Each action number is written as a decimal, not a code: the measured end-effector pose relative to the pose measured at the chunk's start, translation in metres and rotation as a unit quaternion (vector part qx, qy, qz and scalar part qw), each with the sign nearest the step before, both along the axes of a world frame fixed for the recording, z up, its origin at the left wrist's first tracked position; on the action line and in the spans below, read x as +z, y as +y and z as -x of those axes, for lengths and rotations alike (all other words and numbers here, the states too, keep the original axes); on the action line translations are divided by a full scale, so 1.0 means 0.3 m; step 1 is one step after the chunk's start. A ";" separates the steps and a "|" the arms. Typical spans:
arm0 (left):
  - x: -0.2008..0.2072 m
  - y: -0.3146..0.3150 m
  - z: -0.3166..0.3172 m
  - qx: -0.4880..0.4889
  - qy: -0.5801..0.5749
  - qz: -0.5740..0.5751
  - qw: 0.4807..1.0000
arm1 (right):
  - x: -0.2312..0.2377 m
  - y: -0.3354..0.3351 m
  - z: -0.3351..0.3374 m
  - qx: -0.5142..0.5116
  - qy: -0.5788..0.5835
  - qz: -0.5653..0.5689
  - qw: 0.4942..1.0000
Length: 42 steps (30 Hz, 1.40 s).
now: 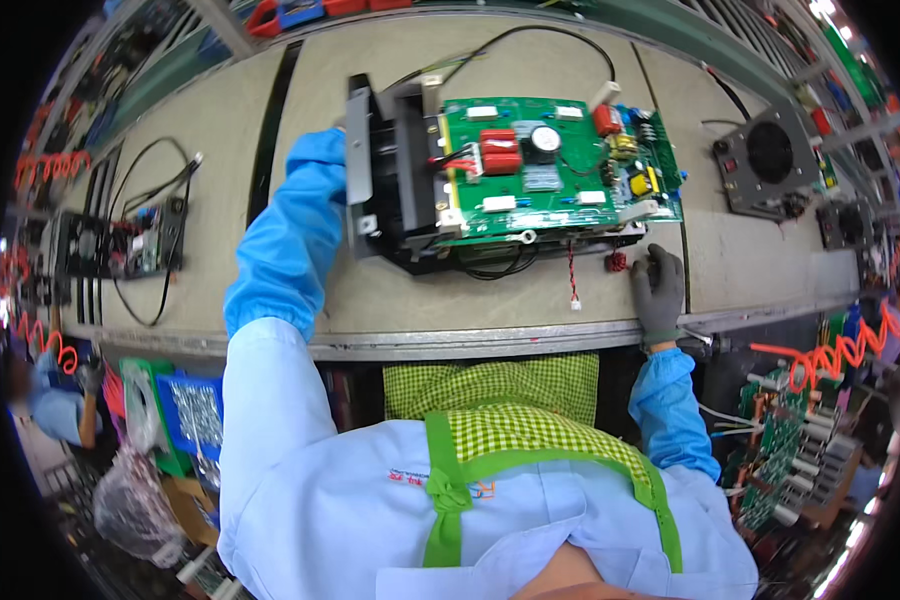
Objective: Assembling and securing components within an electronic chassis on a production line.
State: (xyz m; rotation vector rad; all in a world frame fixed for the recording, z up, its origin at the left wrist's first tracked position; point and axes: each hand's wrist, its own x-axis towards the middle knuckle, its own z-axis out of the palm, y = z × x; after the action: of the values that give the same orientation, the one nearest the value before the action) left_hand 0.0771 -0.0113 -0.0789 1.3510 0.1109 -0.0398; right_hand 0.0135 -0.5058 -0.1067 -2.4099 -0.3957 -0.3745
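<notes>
Two hands at a circuit board unit on the counter (470,300)

The green circuit board (555,170) sits at 12 o'clock; the right hand (658,290) (gray-gloved) pinches a small red part (617,262) at 3 o'clock; the left hand (342,135) is hidden behind the black frame (390,180), grip unclear.

**Green board on the bench, both hands at the unit**

A green circuit board (555,170) sits atop a black chassis (400,190) on the bench (450,300). The left hand (342,130) is hidden behind the chassis's left end. The grey-gloved right hand (658,288) rests by a small red part (616,261).
</notes>
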 end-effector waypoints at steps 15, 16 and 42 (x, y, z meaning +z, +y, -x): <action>0.271 0.120 0.056 0.206 -0.191 -0.253 0.926 | -0.022 -0.014 -0.019 0.051 -0.027 0.007 0.998; 0.342 0.160 0.031 0.243 -0.277 -0.187 0.910 | -0.025 0.001 -0.016 0.062 -0.032 -0.016 0.997; -0.003 0.192 0.397 0.243 0.189 -0.415 0.856 | 0.026 0.107 0.044 0.036 -0.012 0.132 0.991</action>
State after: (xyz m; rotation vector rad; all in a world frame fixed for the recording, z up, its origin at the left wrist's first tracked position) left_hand -0.0419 0.0463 -0.0797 2.1294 0.8857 0.1939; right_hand 0.0004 -0.4737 -0.0989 -2.6398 -0.5728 -0.3381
